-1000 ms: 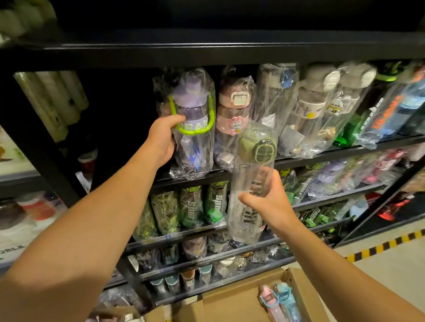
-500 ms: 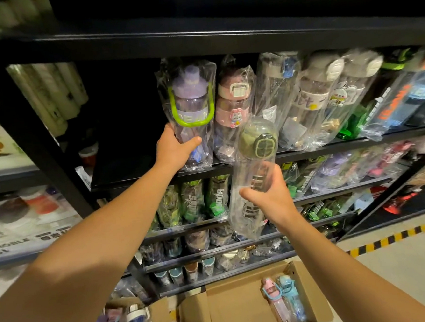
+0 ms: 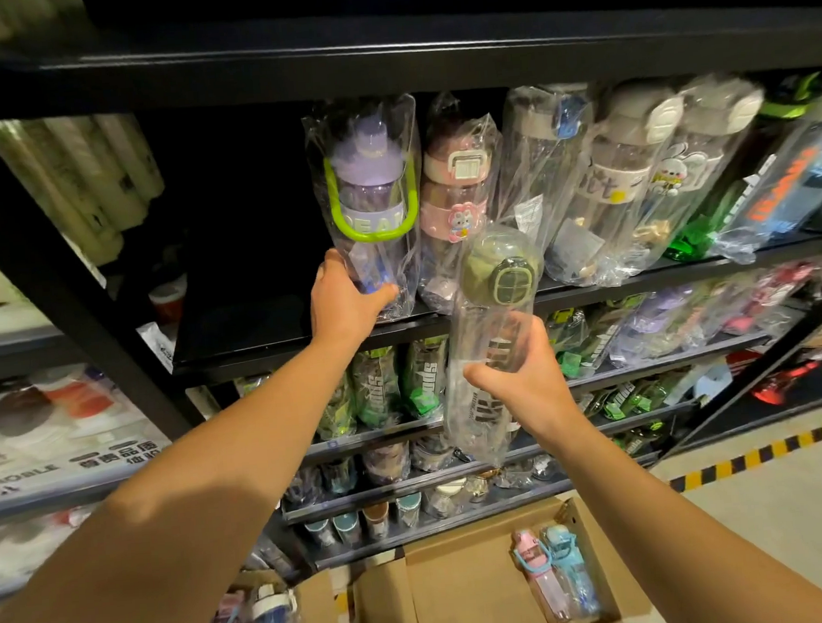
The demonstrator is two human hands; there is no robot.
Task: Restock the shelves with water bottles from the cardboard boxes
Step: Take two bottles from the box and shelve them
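- Already, the upper black metal shelf (image 3: 448, 321) is carrying a row of plastic-wrapped bottles along its right side, while its left stretch is showing dark and unfilled, so the restocking is looking partly done.
- Down below, the open brown cardboard box (image 3: 468, 594) is showing a pink bottle and a blue bottle (image 3: 554, 573) lying side by side in clear wrap, so stock is waiting to go up; a second box at lower left is also holding wrapped bottles.
- Up at the shelf, the left hand (image 3: 350, 303) is gripping the base of the clear bagged bottle with the purple lid and lime-green loop handle (image 3: 372, 202); its fingers are curling around the bottom while the bottle is standing upright at the left end of the row, on or just at the shelf edge.
- Meanwhile, the right hand (image 3: 526, 381) is wrapping around the middle of the tall clear bagged bottle with the olive-green cap (image 3: 493, 334), thumb in front, fingers behind; this bottle is being held in the air, in front of the shelf and not resting on it, cap tilted toward the row.
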